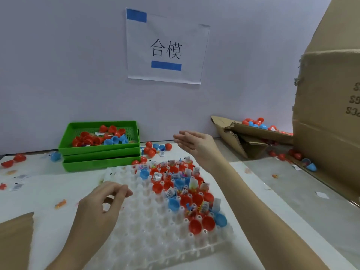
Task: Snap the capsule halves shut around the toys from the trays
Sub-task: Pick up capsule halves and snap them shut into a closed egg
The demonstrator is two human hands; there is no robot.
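**Head view: both hands are hovering empty over a half-cleared capsule tray**

Head camera is showing the right hand hanging flat and released in the air above the far edge of the white tray, fingers straight and gripping nothing. The left hand is hovering over the tray's bare left cells with fingers loosely curled and the thumb near the fingertips; nothing is showing between them.

The filled capsule halves, red and blue with toys and paper slips standing up in them, are sitting in the tray's right part, below the right hand and just right of the left one. Loose halves are lying in the top green tray behind.

Likely trouble: a protruding slip is liable to get pinched in the seam, stopping the snap, and a careless reach across is likely to tip neighbouring halves out of their cells.
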